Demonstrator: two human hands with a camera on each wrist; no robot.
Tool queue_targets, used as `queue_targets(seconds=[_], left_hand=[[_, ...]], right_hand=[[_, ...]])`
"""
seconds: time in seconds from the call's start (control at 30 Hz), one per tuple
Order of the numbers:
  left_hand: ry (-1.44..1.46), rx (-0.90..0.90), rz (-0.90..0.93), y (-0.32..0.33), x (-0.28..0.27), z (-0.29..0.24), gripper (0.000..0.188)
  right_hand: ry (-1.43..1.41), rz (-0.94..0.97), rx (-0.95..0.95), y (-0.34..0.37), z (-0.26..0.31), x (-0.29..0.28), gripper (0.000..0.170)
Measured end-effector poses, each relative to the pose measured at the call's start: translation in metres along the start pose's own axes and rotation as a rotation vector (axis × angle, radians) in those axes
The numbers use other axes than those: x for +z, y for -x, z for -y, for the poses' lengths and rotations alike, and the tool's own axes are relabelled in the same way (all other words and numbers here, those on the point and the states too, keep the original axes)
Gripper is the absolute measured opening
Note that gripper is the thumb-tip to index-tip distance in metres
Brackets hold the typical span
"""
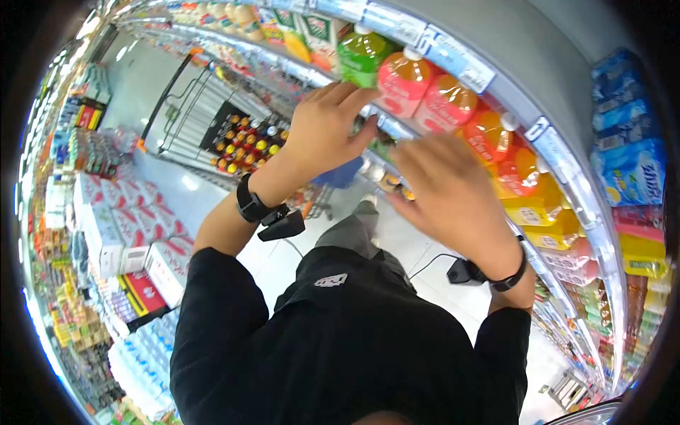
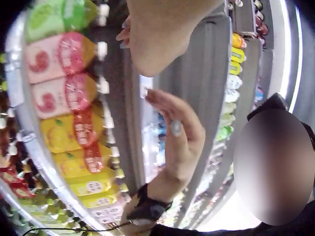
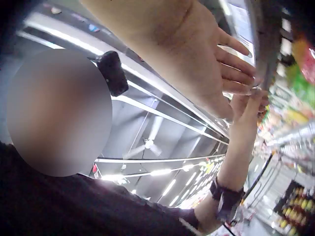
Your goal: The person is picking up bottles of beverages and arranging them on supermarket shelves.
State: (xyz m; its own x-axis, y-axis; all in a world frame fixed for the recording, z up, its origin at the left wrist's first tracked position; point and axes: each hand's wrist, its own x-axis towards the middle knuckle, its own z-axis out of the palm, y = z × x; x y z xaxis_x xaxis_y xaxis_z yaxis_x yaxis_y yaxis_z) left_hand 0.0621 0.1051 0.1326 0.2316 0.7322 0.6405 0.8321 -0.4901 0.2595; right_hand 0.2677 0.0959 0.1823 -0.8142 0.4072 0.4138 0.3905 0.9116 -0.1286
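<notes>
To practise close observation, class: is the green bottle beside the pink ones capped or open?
Capped: a white cap sits on the neck of the green bottle in the head view.

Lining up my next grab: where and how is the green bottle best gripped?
Grip the green bottle round its body, below the white cap, likely best from the aisle-facing front: it stands upright, front exposed, with a pink bottle close on one side. The left hand looks nearer.
</notes>
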Motion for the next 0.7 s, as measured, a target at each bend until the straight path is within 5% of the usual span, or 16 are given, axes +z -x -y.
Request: queue_targets(seconds=[0.07, 0.2, 0.3, 0.47, 0.57, 0.7], left_hand=[[0.005, -0.204, 0.139, 0.038, -0.003, 0.026, 0.025], [-0.161, -0.512, 0.362, 0.116, -0.006, 0.073, 0.024], [-0.289, -0.595, 0.634, 0.188, -0.001, 0.109, 0.026], [-0.348, -0.731, 1.029, 0.265, -0.002, 0.144, 0.025], [-0.192, -0.732, 0.891, 0.309, 0.002, 0.173, 0.021], [-0.170, -0.690, 1.041, 0.322, 0.004, 0.205, 0.040]], right_hand=[[-0.191, 0.126, 0.027, 0.022, 0.004, 0.049, 0.035], [0.025, 0.553, 0.265, 0.064, 0.016, 0.165, 0.032], [-0.037, 0.701, 0.336, 0.059, 0.029, 0.220, 0.029], [-0.267, 0.573, 0.140, 0.025, 0.058, 0.280, 0.028], [-0.391, 0.570, 0.123, -0.006, 0.070, 0.325, 0.028], [-0.454, 0.508, 0.147, -0.032, 0.082, 0.408, 0.027]])
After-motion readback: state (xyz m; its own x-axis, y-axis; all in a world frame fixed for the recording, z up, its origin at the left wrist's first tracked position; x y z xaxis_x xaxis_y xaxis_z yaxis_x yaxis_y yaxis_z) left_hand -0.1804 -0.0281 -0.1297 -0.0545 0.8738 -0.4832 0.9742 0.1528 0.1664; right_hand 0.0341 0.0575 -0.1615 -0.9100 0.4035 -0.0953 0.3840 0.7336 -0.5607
